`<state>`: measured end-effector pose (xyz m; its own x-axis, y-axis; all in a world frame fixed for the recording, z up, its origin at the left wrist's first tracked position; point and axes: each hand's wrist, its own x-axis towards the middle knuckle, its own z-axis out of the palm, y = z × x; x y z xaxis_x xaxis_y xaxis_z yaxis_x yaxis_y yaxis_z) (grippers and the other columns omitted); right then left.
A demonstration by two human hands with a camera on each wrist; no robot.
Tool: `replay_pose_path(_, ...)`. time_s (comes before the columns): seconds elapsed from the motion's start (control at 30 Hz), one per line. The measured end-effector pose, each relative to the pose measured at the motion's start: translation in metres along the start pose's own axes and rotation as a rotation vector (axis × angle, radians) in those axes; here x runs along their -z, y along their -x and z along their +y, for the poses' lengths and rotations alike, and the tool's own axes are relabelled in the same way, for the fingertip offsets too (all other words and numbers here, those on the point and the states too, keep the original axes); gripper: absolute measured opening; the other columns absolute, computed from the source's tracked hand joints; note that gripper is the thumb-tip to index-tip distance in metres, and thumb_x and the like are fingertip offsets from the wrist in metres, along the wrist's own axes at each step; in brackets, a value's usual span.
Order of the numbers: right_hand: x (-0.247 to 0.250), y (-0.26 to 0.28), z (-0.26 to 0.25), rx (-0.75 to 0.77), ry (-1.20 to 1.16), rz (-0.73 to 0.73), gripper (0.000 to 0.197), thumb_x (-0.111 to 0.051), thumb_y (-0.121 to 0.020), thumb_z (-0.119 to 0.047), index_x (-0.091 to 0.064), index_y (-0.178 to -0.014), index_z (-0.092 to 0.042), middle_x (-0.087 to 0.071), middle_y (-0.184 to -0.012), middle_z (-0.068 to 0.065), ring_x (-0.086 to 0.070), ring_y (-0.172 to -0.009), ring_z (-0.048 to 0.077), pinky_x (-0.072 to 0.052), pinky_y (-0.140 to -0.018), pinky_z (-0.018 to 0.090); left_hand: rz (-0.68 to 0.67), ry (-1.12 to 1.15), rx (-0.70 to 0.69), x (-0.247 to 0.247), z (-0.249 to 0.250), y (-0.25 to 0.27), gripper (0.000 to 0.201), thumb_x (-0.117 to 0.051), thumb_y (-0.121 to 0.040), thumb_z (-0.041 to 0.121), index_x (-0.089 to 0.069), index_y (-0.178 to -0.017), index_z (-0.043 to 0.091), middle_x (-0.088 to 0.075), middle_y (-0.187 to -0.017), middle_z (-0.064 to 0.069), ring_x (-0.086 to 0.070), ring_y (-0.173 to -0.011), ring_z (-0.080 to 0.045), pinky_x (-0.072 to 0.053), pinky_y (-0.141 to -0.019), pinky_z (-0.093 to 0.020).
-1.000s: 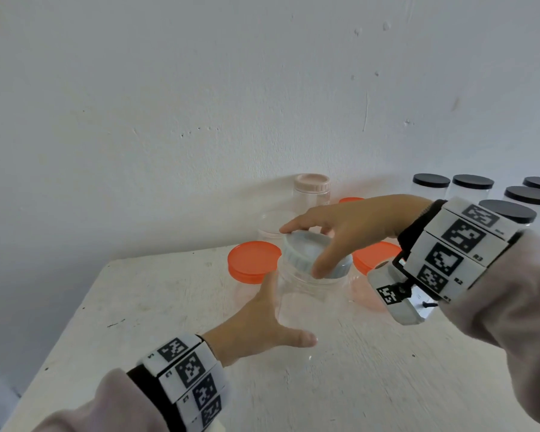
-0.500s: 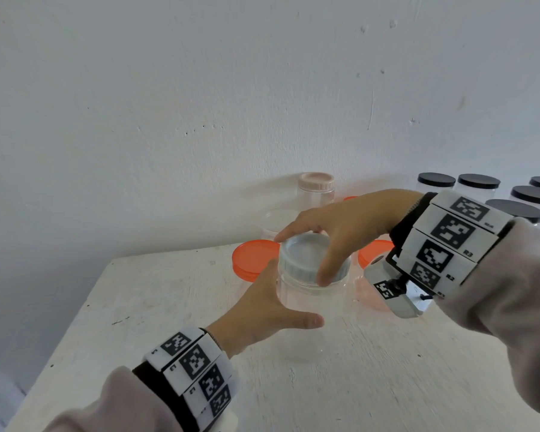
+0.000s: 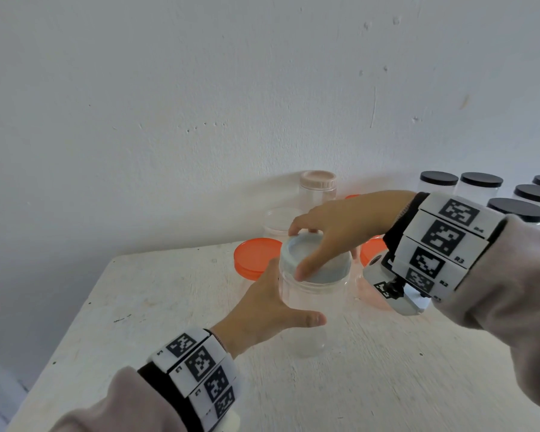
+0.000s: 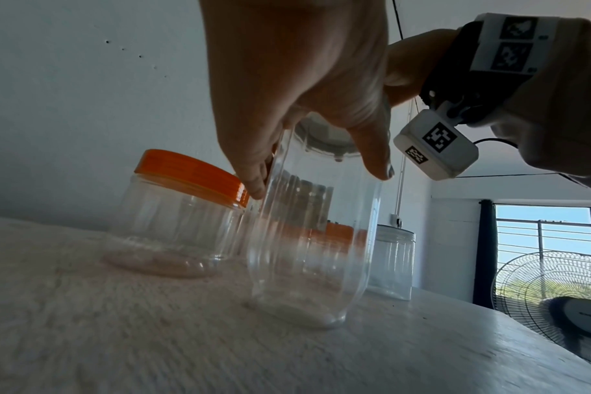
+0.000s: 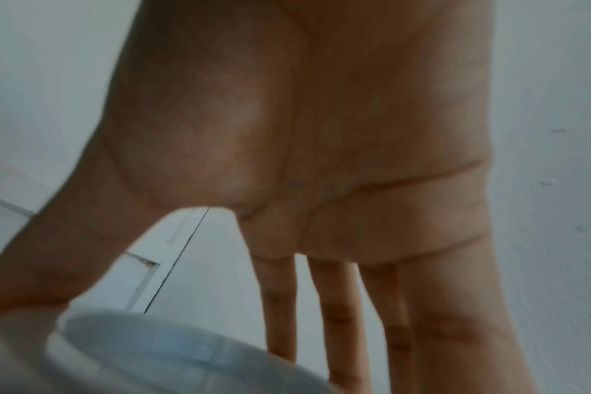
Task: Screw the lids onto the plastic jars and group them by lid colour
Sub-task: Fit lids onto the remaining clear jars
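A tall clear jar point(image 3: 312, 310) point(image 4: 307, 240) stands on the white table point(image 3: 156, 322). My left hand point(image 3: 262, 310) point(image 4: 304, 80) grips its body from the left, thumb across the front. A pale blue-grey lid point(image 3: 303, 254) point(image 5: 172, 354) sits on the jar's mouth. My right hand point(image 3: 340, 226) point(image 5: 321, 160) reaches over from the right and grips the lid's rim with thumb in front and fingers behind.
Orange-lidded jars point(image 3: 254, 257) point(image 4: 183, 213) stand just behind, left and right of the held jar. A pink-lidded jar point(image 3: 318, 188) and a clear-lidded one point(image 3: 281, 221) stand by the wall. Several black-lidded jars point(image 3: 480, 185) group at the back right. A fan point(image 4: 554, 301) stands beyond the table.
The tilted lid has settled level on the jar's mouth. My right hand has shifted its hold round the rim, and my left hand keeps gripping the jar.
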<state>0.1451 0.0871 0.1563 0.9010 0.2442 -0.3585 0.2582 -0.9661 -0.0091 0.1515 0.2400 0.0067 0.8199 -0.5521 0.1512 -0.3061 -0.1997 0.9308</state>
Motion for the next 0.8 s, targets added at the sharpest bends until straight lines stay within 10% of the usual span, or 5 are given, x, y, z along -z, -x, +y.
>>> replay_pose_path(0.23, 0.0053, 0.0057, 0.0036, 0.078, -0.049, -0.098, 0.093, -0.08, -0.068, -0.051, -0.022, -0.14, -0.058, -0.036, -0.142, -0.018, -0.048, -0.123, 0.019, -0.045, -0.1, 0.035, 0.004, -0.031, 0.019, -0.0003, -0.0014, -0.0012, 0.112, -0.089, -0.054, 0.046, -0.021, -0.143, 0.042, -0.045, -0.138, 0.018, -0.04, -0.132, -0.007, -0.036, -0.111, -0.042)
replay_pose_path(0.5, 0.0, 0.0023, -0.002, -0.028, -0.001, -0.006, 0.083, -0.061, -0.057, -0.085, -0.038, -0.128, -0.048, -0.058, -0.116, -0.008, -0.07, -0.06, 0.01, -0.053, -0.08, 0.034, 0.03, -0.032, 0.023, -0.0015, -0.0048, -0.0005, 0.097, -0.088, -0.054, 0.046, -0.027, -0.127, 0.057, -0.051, -0.127, 0.028, -0.046, -0.118, 0.01, -0.042, -0.099, -0.024)
replay_pose_path(0.67, 0.0045, 0.0018, 0.0015, 0.047, -0.054, -0.07, 0.091, -0.075, -0.061, -0.068, -0.028, -0.138, -0.055, -0.045, -0.132, -0.015, -0.058, -0.11, 0.016, -0.048, -0.092, 0.031, 0.02, -0.041, 0.005, -0.0004, -0.0046, -0.0012, 0.097, -0.089, -0.061, 0.037, -0.025, -0.132, 0.054, -0.049, -0.127, 0.031, -0.044, -0.118, 0.012, -0.042, -0.094, -0.015)
replay_pose_path(0.8, 0.0063, 0.0008, -0.0002, 0.092, -0.045, -0.056, 0.077, -0.08, -0.066, -0.056, -0.04, -0.132, -0.054, -0.044, -0.131, -0.013, -0.058, -0.112, 0.019, -0.051, -0.092, 0.034, 0.03, -0.057, -0.009, -0.0003, -0.0049, -0.0016, 0.103, -0.089, -0.061, 0.038, -0.022, -0.139, 0.046, -0.047, -0.132, 0.026, -0.043, -0.123, 0.008, -0.04, -0.1, -0.02)
